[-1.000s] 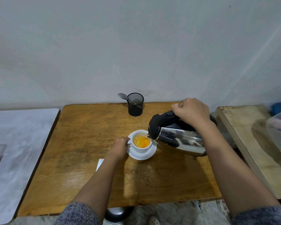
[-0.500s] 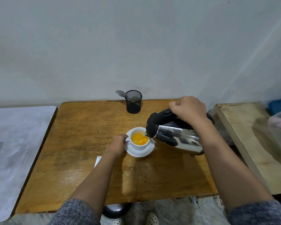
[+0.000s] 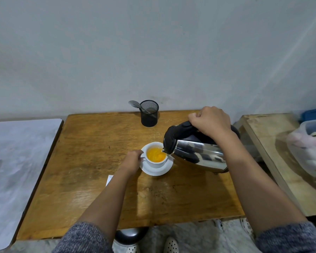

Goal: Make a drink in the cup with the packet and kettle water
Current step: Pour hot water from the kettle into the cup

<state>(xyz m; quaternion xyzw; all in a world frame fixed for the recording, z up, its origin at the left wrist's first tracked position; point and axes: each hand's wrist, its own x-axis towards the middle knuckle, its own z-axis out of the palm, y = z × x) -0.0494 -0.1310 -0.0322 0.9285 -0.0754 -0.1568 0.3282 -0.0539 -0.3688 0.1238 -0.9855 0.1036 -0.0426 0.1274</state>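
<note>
Pouring: steel kettle with black lid (image 3: pixel 195 152) tipped, spout over white cup of orange liquid (image 3: pixel 156 155), frame centre.
Right hand (image 3: pixel 211 122) grips kettle handle, long axis running right-to-left; left hand (image 3: pixel 132 161) pinches cup handle on brown wooden desk (image 3: pixel 91 161).

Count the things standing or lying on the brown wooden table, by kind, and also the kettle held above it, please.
Cup: 1
Saucer: 1
Kettle: 1
Black mesh holder: 1
Spoon, in the holder: 1
White packet, partly hidden by the left arm: 1
Total: 6
</note>
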